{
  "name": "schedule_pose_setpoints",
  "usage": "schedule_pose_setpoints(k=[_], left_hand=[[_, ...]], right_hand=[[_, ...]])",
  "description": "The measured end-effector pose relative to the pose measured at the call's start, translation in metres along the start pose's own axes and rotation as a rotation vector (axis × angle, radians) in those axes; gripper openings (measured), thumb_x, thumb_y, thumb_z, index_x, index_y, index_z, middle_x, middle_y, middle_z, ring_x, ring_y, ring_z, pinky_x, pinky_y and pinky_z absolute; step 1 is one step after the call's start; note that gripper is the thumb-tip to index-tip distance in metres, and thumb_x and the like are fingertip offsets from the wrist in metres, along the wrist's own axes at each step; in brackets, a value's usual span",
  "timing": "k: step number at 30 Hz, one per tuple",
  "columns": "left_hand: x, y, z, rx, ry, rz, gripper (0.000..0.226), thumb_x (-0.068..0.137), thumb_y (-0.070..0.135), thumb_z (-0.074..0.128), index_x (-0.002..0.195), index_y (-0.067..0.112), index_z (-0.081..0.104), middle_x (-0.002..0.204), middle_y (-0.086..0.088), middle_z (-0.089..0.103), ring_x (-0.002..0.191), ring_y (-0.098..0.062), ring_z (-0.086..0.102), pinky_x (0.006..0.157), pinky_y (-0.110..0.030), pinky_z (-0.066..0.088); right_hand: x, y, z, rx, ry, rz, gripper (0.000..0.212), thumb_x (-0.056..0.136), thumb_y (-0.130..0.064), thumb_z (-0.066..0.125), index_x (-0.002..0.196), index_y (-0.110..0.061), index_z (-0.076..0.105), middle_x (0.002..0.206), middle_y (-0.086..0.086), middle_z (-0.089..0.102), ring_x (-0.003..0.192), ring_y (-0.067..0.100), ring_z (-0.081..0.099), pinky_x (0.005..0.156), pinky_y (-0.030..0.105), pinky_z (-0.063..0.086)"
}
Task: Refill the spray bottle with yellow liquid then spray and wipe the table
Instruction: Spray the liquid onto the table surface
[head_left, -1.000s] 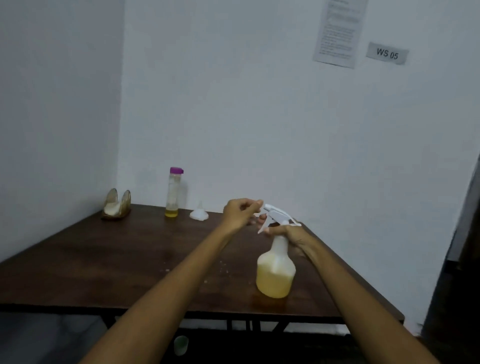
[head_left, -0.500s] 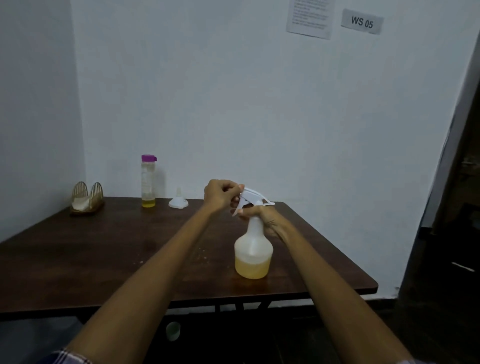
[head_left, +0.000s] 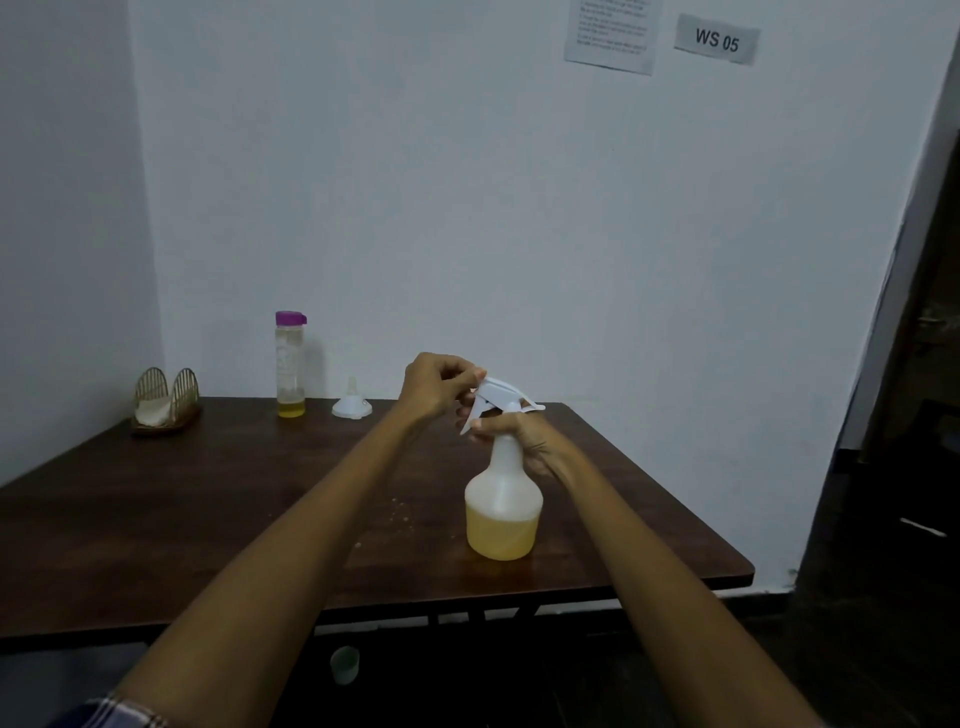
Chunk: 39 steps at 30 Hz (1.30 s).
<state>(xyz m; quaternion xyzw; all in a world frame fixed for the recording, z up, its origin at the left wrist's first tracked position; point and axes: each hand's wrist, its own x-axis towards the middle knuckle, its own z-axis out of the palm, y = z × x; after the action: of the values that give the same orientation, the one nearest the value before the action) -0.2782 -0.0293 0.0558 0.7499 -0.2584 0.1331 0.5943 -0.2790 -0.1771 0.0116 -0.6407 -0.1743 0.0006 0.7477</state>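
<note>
Both bare forearms reach out from the bottom of the view and meet over the dark brown wooden table. The right hand comes in from the right with its wrist bent, fingers curled round the narrow neck of the translucent white plastic spray bottle, just beneath the white plastic trigger head. The left hand is raised a little higher, knuckles up, its fingertips bunched together and pinching the front tip of that trigger head (whether they are turning it cannot be told). The bottle stands upright on the table directly below both sets of fingers, its rounded lower body holding yellow liquid to roughly the halfway mark.

Beyond the left hand's fingers, near the wall, a small white plastic funnel sits mouth down. Further left of it stands a tall clear plastic bottle with a purple cap, a shallow layer of yellow liquid at its bottom. Further left again, in the corner, a woven wicker holder keeps something white between its two arched sides. A checked sleeve edge shows at the lower left.
</note>
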Motion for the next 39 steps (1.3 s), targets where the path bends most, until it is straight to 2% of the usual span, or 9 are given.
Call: schedule_pose_setpoints(k=[6,13,18,22,24,27,31,35,39], left_hand=[[-0.005,-0.005,0.004,0.001,0.07,0.108,0.016,0.089,0.003,0.06,0.096,-0.01,0.067,0.076,-0.017,0.063,0.063,-0.029,0.054,0.07,-0.04,0.052],[-0.008,-0.009,0.003,-0.001,0.079,0.148,0.016,0.088,0.004,0.061,0.1,-0.002,0.068,0.081,-0.012,0.064,0.071,-0.024,0.06,0.066,-0.032,0.054],[-0.033,-0.02,-0.003,-0.207,0.065,-0.067,0.041,0.094,0.015,0.054,0.132,0.002,0.045,0.11,-0.013,0.059,0.092,-0.019,0.061,0.067,-0.015,0.054],[-0.083,-0.029,0.014,-0.229,-0.171,-0.132,0.072,0.077,0.007,0.074,0.134,0.016,0.031,0.116,0.005,0.05,0.095,0.005,0.053,0.067,-0.003,0.048],[-0.099,-0.029,0.029,-0.226,-0.205,-0.143,0.09,0.07,0.012,0.082,0.138,0.013,0.022,0.126,0.007,0.043,0.108,-0.001,0.052,0.079,-0.008,0.047],[-0.105,-0.027,0.045,-0.239,-0.102,-0.22,0.091,0.068,0.02,0.084,0.136,0.01,0.023,0.136,-0.004,0.042,0.118,-0.015,0.051,0.089,-0.025,0.047],[-0.109,-0.024,0.051,-0.248,-0.011,-0.317,0.087,0.07,0.023,0.081,0.136,0.005,0.028,0.135,-0.008,0.046,0.121,-0.022,0.051,0.088,-0.028,0.045],[-0.112,-0.033,0.033,-0.299,-0.124,-0.356,0.092,0.065,0.036,0.084,0.139,0.017,0.031,0.138,-0.005,0.046,0.122,-0.02,0.051,0.089,-0.043,0.054],[-0.122,-0.052,0.002,-0.259,-0.124,-0.467,0.119,0.069,0.04,0.079,0.15,0.016,-0.004,0.146,-0.007,0.037,0.126,-0.022,0.047,0.081,-0.035,0.054]], right_hand=[[-0.001,0.0,0.0,-0.003,0.037,-0.006,0.03,0.08,0.006,0.063,0.104,-0.012,0.066,0.096,0.008,0.072,0.09,0.023,0.069,0.072,0.027,0.058],[-0.009,-0.006,0.003,-0.138,0.056,0.034,0.023,0.086,-0.009,0.063,0.105,-0.021,0.065,0.094,-0.003,0.074,0.089,0.01,0.069,0.063,0.02,0.052],[-0.025,-0.016,0.012,-0.226,0.141,0.023,0.02,0.085,-0.005,0.064,0.101,-0.017,0.068,0.089,0.001,0.072,0.08,0.014,0.068,0.059,0.023,0.053],[-0.031,-0.025,0.035,-0.416,0.145,0.084,0.032,0.084,0.005,0.054,0.105,-0.015,0.068,0.074,0.008,0.068,0.065,0.016,0.065,0.057,0.023,0.052],[-0.035,-0.029,0.049,-0.566,0.164,0.148,0.017,0.087,-0.003,0.053,0.088,-0.01,0.069,0.065,0.008,0.064,0.052,0.012,0.063,0.048,0.019,0.049],[-0.04,-0.029,0.064,-0.606,0.18,0.115,0.021,0.089,-0.013,0.058,0.075,0.001,0.065,0.061,0.01,0.059,0.048,0.013,0.057,0.043,0.017,0.045],[-0.043,-0.026,0.078,-0.596,0.226,0.105,0.022,0.085,-0.014,0.066,0.066,-0.025,0.065,0.042,-0.005,0.054,0.045,0.01,0.048,0.044,0.02,0.042],[-0.046,-0.033,0.081,-0.6,0.114,0.24,0.013,0.09,-0.013,0.059,0.083,-0.02,0.067,0.061,0.003,0.066,0.057,0.014,0.064,0.047,0.02,0.049],[-0.054,-0.037,0.077,-0.585,0.052,0.338,0.009,0.094,-0.014,0.054,0.099,-0.011,0.062,0.075,0.006,0.068,0.086,0.02,0.068,0.055,0.023,0.052]])
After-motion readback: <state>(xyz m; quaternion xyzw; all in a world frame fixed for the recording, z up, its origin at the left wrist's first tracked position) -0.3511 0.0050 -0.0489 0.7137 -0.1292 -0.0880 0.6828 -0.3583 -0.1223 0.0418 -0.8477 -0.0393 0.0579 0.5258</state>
